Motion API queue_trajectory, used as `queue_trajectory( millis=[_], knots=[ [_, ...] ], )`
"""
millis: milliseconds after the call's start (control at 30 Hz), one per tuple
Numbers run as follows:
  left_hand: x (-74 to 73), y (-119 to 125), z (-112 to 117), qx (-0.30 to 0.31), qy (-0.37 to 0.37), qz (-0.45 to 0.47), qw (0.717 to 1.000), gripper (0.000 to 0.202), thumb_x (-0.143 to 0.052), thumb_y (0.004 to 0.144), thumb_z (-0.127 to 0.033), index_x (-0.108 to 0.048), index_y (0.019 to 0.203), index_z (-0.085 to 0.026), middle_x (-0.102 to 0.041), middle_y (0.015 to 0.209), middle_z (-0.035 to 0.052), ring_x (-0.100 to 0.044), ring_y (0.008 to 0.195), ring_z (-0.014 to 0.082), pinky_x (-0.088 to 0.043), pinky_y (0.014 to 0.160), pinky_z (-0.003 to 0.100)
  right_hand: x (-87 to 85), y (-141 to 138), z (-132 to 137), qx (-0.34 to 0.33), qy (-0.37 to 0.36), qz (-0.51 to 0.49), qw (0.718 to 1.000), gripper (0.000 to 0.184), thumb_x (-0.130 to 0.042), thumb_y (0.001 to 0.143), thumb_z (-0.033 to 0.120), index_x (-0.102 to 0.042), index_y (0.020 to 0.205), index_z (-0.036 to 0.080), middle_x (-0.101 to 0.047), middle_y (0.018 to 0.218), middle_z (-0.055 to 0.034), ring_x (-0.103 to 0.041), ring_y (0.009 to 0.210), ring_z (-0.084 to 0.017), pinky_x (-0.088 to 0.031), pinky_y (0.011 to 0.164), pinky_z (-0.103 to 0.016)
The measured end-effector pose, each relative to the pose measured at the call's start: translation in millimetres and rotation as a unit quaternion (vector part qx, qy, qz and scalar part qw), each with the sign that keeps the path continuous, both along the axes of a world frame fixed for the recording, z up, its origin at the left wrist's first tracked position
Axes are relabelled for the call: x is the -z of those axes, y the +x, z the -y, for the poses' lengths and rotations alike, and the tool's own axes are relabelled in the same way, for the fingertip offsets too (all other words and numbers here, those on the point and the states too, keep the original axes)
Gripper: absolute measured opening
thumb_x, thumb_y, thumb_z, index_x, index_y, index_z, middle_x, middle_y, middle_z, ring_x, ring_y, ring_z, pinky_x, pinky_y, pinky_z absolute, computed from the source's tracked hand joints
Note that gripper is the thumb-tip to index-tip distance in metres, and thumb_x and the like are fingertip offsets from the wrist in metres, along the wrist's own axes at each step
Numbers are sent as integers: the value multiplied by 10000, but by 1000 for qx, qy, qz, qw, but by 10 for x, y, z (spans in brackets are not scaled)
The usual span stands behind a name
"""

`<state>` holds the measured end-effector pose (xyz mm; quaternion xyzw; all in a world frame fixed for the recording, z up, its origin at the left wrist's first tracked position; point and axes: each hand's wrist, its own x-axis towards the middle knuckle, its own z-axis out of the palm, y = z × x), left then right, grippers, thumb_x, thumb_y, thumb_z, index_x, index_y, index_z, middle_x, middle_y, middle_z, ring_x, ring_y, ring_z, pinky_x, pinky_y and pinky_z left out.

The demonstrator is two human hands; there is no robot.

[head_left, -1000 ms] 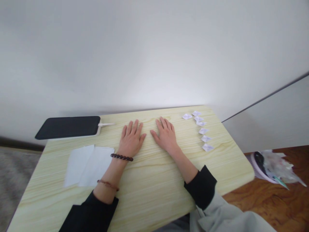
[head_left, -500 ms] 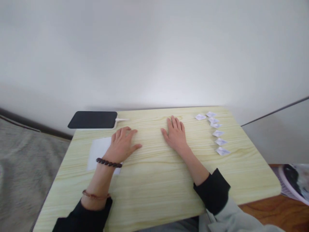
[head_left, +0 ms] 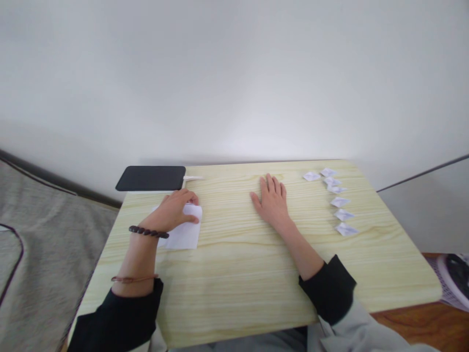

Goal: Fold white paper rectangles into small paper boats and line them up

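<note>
My left hand (head_left: 175, 211) is at a white sheet of paper (head_left: 183, 237) on the left of the table. The thumb lies over the paper and the fingers curl at its far edge, gripping it near the upper right corner. Part of the sheet is hidden under the hand. My right hand (head_left: 273, 203) rests flat on the bare wood near the middle, fingers spread, holding nothing. To its right lie several small diamond-shaped folded white papers (head_left: 340, 202), most of them in a loose column.
A black-screened phone or tablet (head_left: 152, 178) lies at the far left edge, a white cable plug (head_left: 192, 178) at its right end. The light wooden table (head_left: 234, 288) meets a white wall (head_left: 234, 83) behind. A basket (head_left: 449, 278) stands low at the right.
My left hand has closed on the paper, and the sheet has shifted right. My right hand stays flat in place. The view has turned slightly left.
</note>
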<state>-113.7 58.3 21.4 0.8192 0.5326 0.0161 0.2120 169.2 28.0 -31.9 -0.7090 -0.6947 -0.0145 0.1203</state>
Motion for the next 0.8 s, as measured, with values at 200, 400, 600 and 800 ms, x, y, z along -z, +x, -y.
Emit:
queue_trajectory(
  millis=[200, 400, 600, 800],
  knots=[
    [-31, 14, 33, -28, -24, 52, 998, 177, -596, 692, -377, -576, 768, -219, -661, 852, 32, -593, 848, 225, -433, 779, 324, 27, 13, -6, -2, 6, -4, 1000, 605, -357, 929, 454, -388, 1398, 74, -318, 1488, -181, -259, 1360, -322, -183, 1098, -484],
    [-95, 21, 79, -72, -9, 53, 996, 200, -553, 734, -420, -634, 769, -240, -702, 823, 20, -623, 838, 228, -440, 734, 306, 41, 22, -4, -4, 13, -6, 1000, 601, -356, 927, 449, -392, 1391, 70, -318, 1485, -187, -258, 1358, -323, -182, 1092, -488],
    [-142, 8, 86, -46, 19, 41, 998, 284, -465, 808, -399, -704, 859, -255, -741, 928, 13, -659, 884, 227, -449, 825, 319, 43, 25, -2, -5, 14, -9, 1000, 601, -361, 924, 448, -394, 1390, 69, -324, 1481, -189, -260, 1355, -325, -183, 1091, -488],
    [-141, 47, 122, -47, 34, 71, 996, 309, -484, 801, -385, -751, 867, -244, -745, 960, 37, -660, 948, 251, -456, 916, 343, 40, 24, 0, -3, 12, -8, 1000, 596, -366, 925, 447, -397, 1391, 76, -320, 1485, -183, -258, 1359, -323, -183, 1095, -483]
  ],
)
